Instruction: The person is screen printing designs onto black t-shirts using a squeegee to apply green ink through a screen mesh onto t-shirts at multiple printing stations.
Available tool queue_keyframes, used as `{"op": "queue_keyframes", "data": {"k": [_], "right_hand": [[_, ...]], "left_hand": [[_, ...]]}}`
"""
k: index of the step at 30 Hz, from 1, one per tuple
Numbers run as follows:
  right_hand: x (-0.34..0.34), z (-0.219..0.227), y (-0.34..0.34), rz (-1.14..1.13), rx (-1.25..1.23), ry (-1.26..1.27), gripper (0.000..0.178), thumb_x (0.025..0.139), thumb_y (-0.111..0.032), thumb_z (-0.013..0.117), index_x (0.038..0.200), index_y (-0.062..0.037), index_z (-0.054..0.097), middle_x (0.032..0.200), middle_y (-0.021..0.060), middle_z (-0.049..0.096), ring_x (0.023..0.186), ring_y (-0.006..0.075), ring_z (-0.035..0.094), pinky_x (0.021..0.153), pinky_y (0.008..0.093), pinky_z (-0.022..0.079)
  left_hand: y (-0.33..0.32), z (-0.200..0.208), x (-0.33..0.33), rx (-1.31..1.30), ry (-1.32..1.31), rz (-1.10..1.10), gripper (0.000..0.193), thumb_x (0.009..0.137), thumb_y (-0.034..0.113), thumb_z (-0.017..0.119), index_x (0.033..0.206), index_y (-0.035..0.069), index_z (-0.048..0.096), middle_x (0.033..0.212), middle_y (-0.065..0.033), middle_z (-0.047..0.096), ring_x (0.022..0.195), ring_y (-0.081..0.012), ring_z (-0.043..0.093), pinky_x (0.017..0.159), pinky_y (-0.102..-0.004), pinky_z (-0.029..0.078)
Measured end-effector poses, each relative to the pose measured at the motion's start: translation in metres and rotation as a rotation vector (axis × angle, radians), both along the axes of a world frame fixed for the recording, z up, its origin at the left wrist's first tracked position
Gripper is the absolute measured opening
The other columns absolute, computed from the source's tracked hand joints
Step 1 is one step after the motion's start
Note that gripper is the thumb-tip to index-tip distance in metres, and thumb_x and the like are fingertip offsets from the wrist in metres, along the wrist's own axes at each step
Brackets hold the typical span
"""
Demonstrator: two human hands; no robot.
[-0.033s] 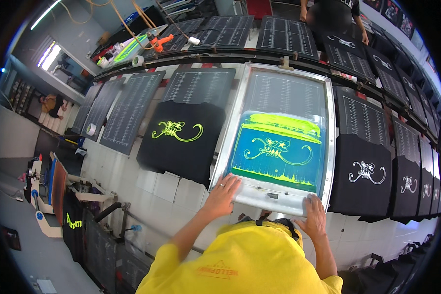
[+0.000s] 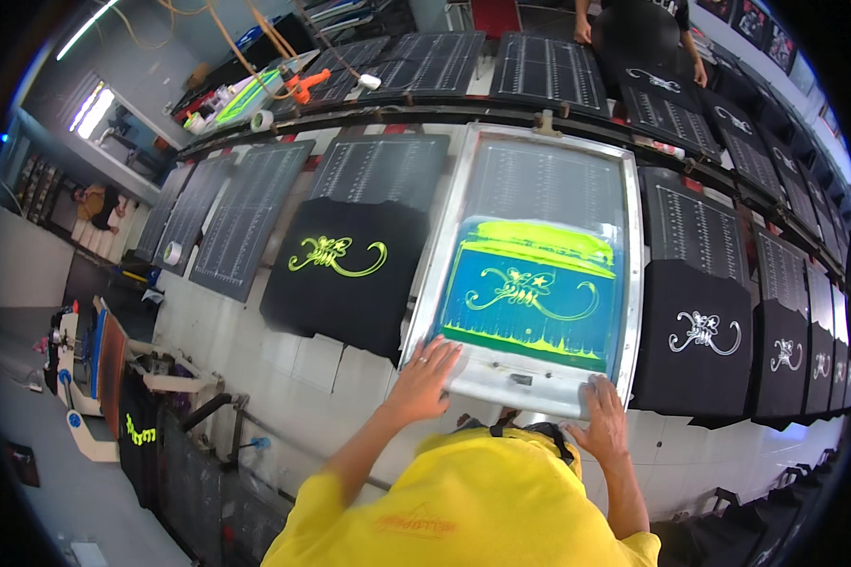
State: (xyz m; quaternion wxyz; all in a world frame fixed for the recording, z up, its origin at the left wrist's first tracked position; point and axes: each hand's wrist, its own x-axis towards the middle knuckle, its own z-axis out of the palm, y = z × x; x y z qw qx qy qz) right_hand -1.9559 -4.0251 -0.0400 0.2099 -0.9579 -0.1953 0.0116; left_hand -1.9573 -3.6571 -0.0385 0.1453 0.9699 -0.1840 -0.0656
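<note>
A screen printing frame (image 2: 520,376) with a pale metal rim lies in front of me over a dark gridded board. Its blue-green mesh (image 2: 473,321) carries a scrolled design. A thick band of neon yellow ink (image 2: 539,243) crosses the mesh above the design, and drips of the same yellow run along the lower edge. My left hand (image 2: 424,380), with a ring on one finger, grips the frame's near left corner. At the near right corner my right hand (image 2: 603,419) has its fingers over the rim and its thumb spread to the side.
To the left, a black shirt (image 2: 340,274) with a yellow print lies on a board. Black shirts (image 2: 695,345) with white prints line the right. A rail (image 2: 350,117) runs behind, with an orange heat gun (image 2: 305,85) beyond it. Another person (image 2: 638,38) stands at the far right.
</note>
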Motion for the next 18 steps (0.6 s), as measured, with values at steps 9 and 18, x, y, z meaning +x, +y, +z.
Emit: {"op": "queue_keyframes", "data": {"k": [9,18], "right_hand": [[0.032,-0.05,-0.054,-0.604,0.494,0.016,0.035,0.091,-0.005,0.051,0.123,0.0078,0.053,0.124,0.0247,0.055,0.109,0.0386,0.057,0.096,0.0421,0.046],[0.042,-0.092,-0.053,-0.817,0.916,0.087,0.021,0.09,-0.001,0.05,0.104,0.0062,0.065,0.076,0.0014,0.059,0.067,0.0071,0.05,0.06,0.0243,0.041]], "left_hand": [[0.046,-0.066,0.029,-0.391,-0.24,0.572,0.04,0.091,0.02,0.059,0.123,-0.004,0.055,0.118,-0.0205,0.059,0.108,-0.0398,0.057,0.09,-0.0417,0.047],[0.06,-0.092,0.043,-0.394,-0.257,0.711,0.025,0.092,0.021,0.057,0.088,-0.002,0.067,0.077,-0.0201,0.063,0.073,-0.0396,0.061,0.064,-0.0446,0.047]]}}
